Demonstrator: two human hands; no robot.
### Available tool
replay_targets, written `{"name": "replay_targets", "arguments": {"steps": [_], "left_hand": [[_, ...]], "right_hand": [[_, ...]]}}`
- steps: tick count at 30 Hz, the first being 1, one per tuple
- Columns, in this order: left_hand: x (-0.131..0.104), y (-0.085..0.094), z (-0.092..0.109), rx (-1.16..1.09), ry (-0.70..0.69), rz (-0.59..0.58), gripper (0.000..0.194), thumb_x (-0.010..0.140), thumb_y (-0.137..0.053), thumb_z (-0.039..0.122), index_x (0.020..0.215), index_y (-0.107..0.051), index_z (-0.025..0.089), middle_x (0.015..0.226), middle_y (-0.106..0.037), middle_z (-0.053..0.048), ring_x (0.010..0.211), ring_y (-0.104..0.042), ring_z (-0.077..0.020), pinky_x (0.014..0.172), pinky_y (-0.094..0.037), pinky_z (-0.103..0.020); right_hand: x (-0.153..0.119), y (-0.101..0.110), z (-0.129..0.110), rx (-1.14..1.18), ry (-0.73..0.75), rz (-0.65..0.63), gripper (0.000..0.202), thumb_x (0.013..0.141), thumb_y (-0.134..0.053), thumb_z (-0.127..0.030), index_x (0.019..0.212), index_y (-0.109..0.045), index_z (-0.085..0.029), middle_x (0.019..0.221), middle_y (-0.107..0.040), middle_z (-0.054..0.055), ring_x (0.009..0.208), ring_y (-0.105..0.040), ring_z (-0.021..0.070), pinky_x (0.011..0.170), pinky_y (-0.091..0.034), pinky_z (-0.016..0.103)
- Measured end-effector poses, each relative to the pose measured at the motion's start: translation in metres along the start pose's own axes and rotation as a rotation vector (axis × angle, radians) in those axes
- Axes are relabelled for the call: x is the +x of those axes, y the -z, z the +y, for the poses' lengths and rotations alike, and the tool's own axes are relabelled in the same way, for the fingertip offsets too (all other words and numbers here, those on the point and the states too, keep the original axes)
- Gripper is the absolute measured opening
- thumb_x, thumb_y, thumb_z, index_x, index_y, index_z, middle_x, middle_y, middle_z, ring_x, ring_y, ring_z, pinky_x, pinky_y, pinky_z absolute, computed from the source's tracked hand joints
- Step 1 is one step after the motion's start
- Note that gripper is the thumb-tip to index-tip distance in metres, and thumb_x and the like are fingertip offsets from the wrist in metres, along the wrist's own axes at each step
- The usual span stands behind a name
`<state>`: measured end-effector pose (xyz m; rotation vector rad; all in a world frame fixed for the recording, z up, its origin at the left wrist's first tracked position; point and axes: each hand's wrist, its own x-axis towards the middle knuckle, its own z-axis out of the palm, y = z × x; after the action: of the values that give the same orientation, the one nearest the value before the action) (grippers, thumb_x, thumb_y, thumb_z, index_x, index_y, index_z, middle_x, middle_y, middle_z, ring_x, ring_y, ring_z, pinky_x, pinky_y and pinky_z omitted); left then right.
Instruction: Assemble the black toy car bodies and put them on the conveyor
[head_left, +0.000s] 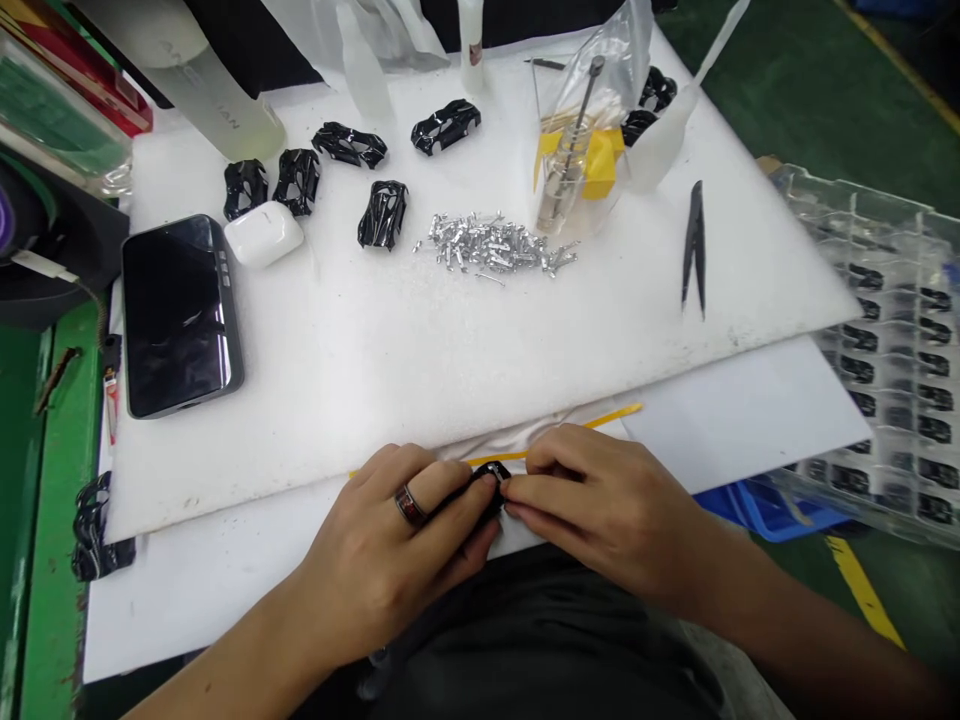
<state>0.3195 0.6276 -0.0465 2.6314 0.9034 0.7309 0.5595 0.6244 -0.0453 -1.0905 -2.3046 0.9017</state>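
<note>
Both hands [480,520] around a small glossy black shell [491,473].

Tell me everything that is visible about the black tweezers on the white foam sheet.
The black tweezers lie flat on the right part of the white foam sheet, apart from everything else. Two slim, matt dark arms join at the far end and spread slightly toward pointed tips facing the person. Nothing touches them; both hands are far off, at the near edge.

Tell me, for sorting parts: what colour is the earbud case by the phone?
White, glossy earbud case; head view shows it.
</note>
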Motion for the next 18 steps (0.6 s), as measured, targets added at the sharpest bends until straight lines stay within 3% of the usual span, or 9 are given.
{"name": "replay_targets", "arguments": {"steps": [5, 8, 13, 15, 18], "left_hand": [[-0.002, 0.001, -0.001, 0.024, -0.020, 0.018, 0.027, 0.086, -0.077, 0.008, 0.111, -0.070, 0.008, 0.111, -0.068, -0.013, 0.091, -0.064, -0.0226, 0.069, -0.060, -0.040], [-0.006, 0.005, 0.003, 0.067, -0.117, 0.077, 0.022, 0.082, -0.076, 0.001, 0.102, -0.071, 0.008, 0.110, -0.066, -0.010, 0.100, -0.063, -0.0249, 0.081, -0.063, -0.044], [-0.009, 0.008, 0.015, -0.098, -0.187, -0.010, 0.013, 0.083, -0.076, 0.005, 0.078, -0.069, 0.014, 0.075, -0.059, 0.004, 0.068, -0.055, -0.0101, 0.111, -0.056, -0.047], [-0.008, 0.006, 0.016, -0.099, -0.200, 0.006, 0.011, 0.083, -0.075, 0.004, 0.081, -0.070, 0.015, 0.078, -0.060, 0.004, 0.069, -0.055, -0.0102, 0.106, -0.058, -0.046], [-0.005, 0.004, 0.012, 0.055, -0.170, 0.118, 0.015, 0.081, -0.079, 0.005, 0.094, -0.074, 0.011, 0.096, -0.063, -0.003, 0.084, -0.060, -0.0169, 0.076, -0.060, -0.041]], "right_hand": [[0.000, -0.001, 0.000, -0.047, 0.038, 0.003, 0.021, 0.102, -0.058, -0.011, 0.090, -0.075, -0.013, 0.086, -0.056, 0.005, 0.075, -0.050, 0.0167, 0.064, -0.036, 0.032], [-0.001, -0.001, 0.001, -0.044, 0.048, 0.015, 0.019, 0.102, -0.059, -0.011, 0.091, -0.075, -0.013, 0.086, -0.057, 0.005, 0.075, -0.050, 0.0165, 0.064, -0.035, 0.032], [0.000, -0.003, 0.001, -0.042, 0.076, 0.059, 0.015, 0.100, -0.062, -0.011, 0.095, -0.076, -0.012, 0.086, -0.058, 0.005, 0.073, -0.050, 0.0162, 0.062, -0.034, 0.032], [0.001, -0.003, 0.001, -0.038, 0.080, 0.066, 0.015, 0.100, -0.062, -0.011, 0.095, -0.076, -0.011, 0.086, -0.058, 0.006, 0.072, -0.050, 0.0164, 0.061, -0.033, 0.032], [0.001, -0.002, 0.000, -0.037, 0.074, 0.057, 0.016, 0.100, -0.061, -0.011, 0.093, -0.076, -0.011, 0.086, -0.058, 0.006, 0.073, -0.051, 0.0166, 0.061, -0.034, 0.031]]}}
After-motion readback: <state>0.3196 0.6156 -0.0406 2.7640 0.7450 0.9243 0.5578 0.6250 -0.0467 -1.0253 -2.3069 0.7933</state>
